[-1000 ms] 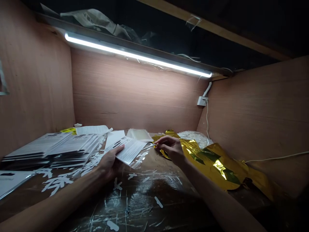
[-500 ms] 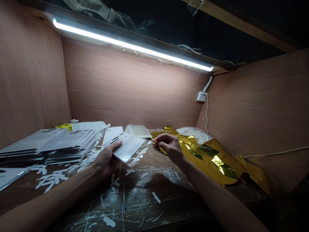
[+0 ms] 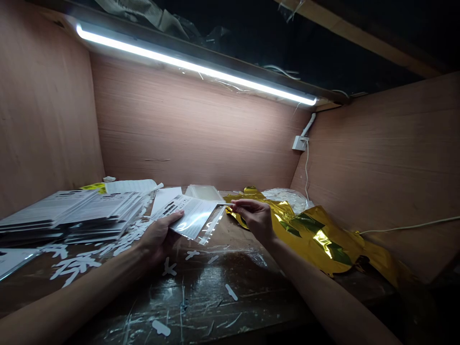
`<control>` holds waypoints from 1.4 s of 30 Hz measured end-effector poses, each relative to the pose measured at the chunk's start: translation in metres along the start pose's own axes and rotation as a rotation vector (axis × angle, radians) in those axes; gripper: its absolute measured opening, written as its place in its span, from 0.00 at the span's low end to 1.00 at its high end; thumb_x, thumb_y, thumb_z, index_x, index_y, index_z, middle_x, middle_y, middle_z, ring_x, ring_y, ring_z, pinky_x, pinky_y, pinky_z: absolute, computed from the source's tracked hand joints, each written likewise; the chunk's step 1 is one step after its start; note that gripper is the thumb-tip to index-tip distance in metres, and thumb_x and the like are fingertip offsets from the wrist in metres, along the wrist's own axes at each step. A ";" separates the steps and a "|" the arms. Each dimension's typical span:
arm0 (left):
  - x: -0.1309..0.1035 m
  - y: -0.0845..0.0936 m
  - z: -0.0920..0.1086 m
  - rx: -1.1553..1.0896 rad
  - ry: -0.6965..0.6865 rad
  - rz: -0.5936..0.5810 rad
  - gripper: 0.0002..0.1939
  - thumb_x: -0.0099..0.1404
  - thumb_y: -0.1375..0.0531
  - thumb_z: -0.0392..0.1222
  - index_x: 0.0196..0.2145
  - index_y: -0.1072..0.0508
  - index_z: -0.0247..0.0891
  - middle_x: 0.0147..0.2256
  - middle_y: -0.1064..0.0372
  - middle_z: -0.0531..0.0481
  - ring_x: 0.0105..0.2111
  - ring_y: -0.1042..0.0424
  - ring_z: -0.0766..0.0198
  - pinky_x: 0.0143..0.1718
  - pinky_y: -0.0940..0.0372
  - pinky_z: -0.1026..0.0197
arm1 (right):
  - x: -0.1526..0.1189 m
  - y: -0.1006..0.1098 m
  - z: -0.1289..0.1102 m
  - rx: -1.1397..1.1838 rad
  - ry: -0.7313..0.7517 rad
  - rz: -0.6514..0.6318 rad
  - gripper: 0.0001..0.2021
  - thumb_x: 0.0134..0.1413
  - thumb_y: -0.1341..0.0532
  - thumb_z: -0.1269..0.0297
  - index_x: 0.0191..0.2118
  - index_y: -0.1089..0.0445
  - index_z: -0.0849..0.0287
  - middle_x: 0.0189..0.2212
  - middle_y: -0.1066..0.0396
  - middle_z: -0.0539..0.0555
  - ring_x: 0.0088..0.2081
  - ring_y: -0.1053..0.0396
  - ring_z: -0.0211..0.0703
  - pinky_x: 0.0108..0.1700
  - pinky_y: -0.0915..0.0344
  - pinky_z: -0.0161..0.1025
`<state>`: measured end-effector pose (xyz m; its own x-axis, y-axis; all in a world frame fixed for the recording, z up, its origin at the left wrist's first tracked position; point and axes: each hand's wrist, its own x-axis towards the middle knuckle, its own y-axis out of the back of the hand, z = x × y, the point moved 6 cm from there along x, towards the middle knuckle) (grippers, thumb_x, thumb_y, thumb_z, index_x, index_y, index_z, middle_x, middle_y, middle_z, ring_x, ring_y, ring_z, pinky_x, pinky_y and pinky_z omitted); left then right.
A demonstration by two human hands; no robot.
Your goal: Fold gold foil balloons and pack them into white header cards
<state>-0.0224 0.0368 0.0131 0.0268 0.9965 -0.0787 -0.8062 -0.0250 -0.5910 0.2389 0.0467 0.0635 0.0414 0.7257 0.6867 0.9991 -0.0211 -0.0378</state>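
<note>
My left hand point(image 3: 161, 237) is closed on a printed white card point(image 3: 196, 218), thumb on top. The card is tilted, and light glares off its glossy face. A clear plastic strip point(image 3: 212, 227) shows along its right edge; whether it belongs to a sleeve around the card, I cannot tell. My right hand point(image 3: 256, 219) pinches a thin white stick point(image 3: 224, 204) between thumb and fingertips. The stick's left end meets the card's upper right corner; whether it goes inside or behind is unclear. Gold foil point(image 3: 316, 230) lies just behind and right of my right hand.
Stacks of printed cards point(image 3: 75, 211) stand at the left, with white paper scraps point(image 3: 77, 263) strewn before them. Clear plastic sleeves point(image 3: 204, 192) lie at the back. A cable point(image 3: 409, 225) runs along the right wall point(image 3: 377, 167); a lamp point(image 3: 197, 66) hangs above.
The card has tilted and shifted slightly right, catching more glare. The white stick now lies more level, its left end against the card's corner. My right hand has moved slightly right.
</note>
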 end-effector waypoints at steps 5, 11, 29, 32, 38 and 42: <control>-0.011 -0.008 -0.006 0.066 0.020 -0.038 0.04 0.66 0.37 0.28 0.40 0.23 0.25 0.37 0.21 0.36 0.31 0.19 0.58 0.32 0.21 0.63 | -0.011 -0.015 -0.003 -0.153 0.095 -0.044 0.09 0.53 0.28 0.60 0.41 0.17 0.52 0.42 0.18 0.54 0.44 0.20 0.53 0.53 0.23 0.52; -0.003 -0.003 0.000 0.038 0.010 -0.052 0.03 0.67 0.37 0.31 0.38 0.23 0.28 0.34 0.21 0.38 0.28 0.20 0.58 0.30 0.21 0.63 | -0.008 -0.019 -0.008 -0.095 0.051 -0.323 0.16 0.62 0.34 0.55 0.54 0.22 0.48 0.51 0.22 0.55 0.44 0.20 0.50 0.51 0.23 0.52; -0.012 -0.007 -0.012 0.278 0.205 -0.249 0.13 0.63 0.33 0.39 0.43 0.25 0.28 0.31 0.23 0.37 0.26 0.22 0.53 0.25 0.25 0.57 | -0.009 -0.026 -0.016 0.001 -0.004 -0.641 0.12 0.54 0.28 0.61 0.45 0.19 0.50 0.52 0.22 0.55 0.55 0.24 0.51 0.57 0.27 0.56; -0.012 -0.008 -0.011 0.230 0.204 -0.236 0.14 0.63 0.33 0.39 0.44 0.25 0.28 0.31 0.22 0.37 0.26 0.22 0.53 0.25 0.25 0.57 | -0.010 -0.027 -0.016 -0.059 0.072 -0.585 0.10 0.54 0.29 0.63 0.44 0.18 0.48 0.47 0.20 0.53 0.50 0.21 0.51 0.56 0.25 0.56; -0.014 -0.016 -0.003 -0.007 0.059 -0.268 0.17 0.64 0.39 0.28 0.51 0.26 0.27 0.45 0.21 0.33 0.44 0.20 0.52 0.47 0.24 0.56 | -0.014 -0.022 -0.005 -0.197 0.122 -0.356 0.07 0.53 0.29 0.63 0.39 0.17 0.50 0.45 0.19 0.54 0.46 0.20 0.53 0.53 0.23 0.56; -0.012 -0.019 -0.020 0.095 0.137 -0.354 0.16 0.65 0.39 0.26 0.51 0.25 0.25 0.43 0.21 0.32 0.40 0.19 0.52 0.45 0.24 0.52 | -0.020 -0.024 0.000 -0.315 0.194 -0.388 0.04 0.56 0.30 0.62 0.37 0.17 0.51 0.41 0.18 0.55 0.42 0.19 0.53 0.46 0.21 0.50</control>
<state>0.0040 0.0233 0.0094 0.3863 0.9224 0.0067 -0.7841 0.3322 -0.5242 0.2144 0.0325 0.0507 -0.3601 0.5811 0.7298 0.8956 -0.0038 0.4449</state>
